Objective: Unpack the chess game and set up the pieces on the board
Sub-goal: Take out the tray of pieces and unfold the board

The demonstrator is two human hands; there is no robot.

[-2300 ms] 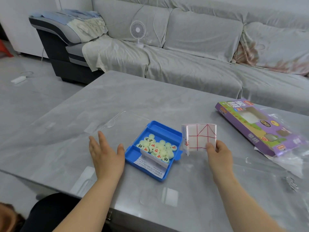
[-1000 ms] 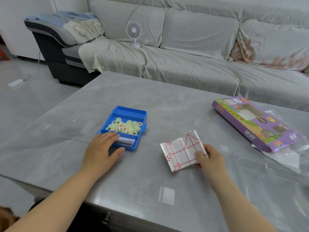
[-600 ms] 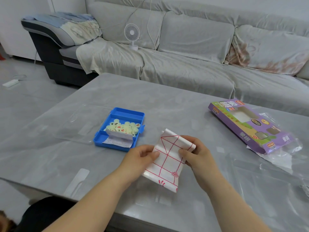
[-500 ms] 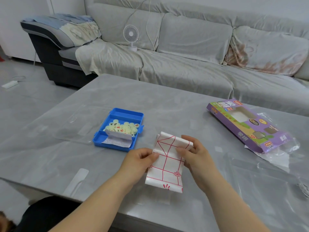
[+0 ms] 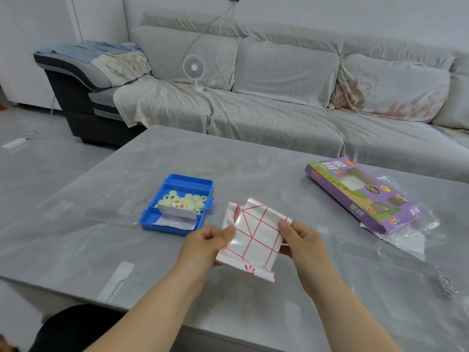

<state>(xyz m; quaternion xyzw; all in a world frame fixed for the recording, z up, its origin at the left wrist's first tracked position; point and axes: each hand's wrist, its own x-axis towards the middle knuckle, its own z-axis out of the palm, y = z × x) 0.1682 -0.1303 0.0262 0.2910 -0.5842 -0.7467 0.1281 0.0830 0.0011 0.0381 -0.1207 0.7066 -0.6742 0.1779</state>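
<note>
Left hand [image 5: 208, 240]: near centre, thumb on top and fingers curled beneath, pinching the left edge of the folded board sheet.
Right hand [image 5: 302, 240]: opposite it, thumb on top, pinching the sheet's right edge.
Board sheet [image 5: 253, 235]: glossy white, thin and pliable, printed with red grid lines and a diagonal. It is folded into a rough rectangle between both hands over the tabletop, with its layers fanned apart at the far left corner and a rolled fold along the near edge.
Tabletop [image 5: 228, 153]: smooth grey stone-look slab with a slight sheen.
Blue case [image 5: 187, 179]: rigid plastic rectangle with divided compartments, lying open at 10 o'clock from the hands, close to them.
Case contents: a heap of pale round chess pieces [image 5: 182, 200] with red and dark characters sits in the middle compartment. A white printed leaflet [image 5: 177, 219] leans up from the near compartment against the heap.
Clear lid [image 5: 114, 199]: a flat transparent rectangle at 9 o'clock of the case, just beside it.
Purple box [image 5: 355, 196]: flat printed cardboard with a cut-out window, at 2 o'clock from the hands, well apart.
Clear wrap [image 5: 406, 237]: crinkled film touching the box's near end.
Sofa [image 5: 279, 72]: at 12 o'clock beyond the tabletop, draped in grey cloth.
Fan [image 5: 194, 68]: small, round, white, standing on the sofa seat.
</note>
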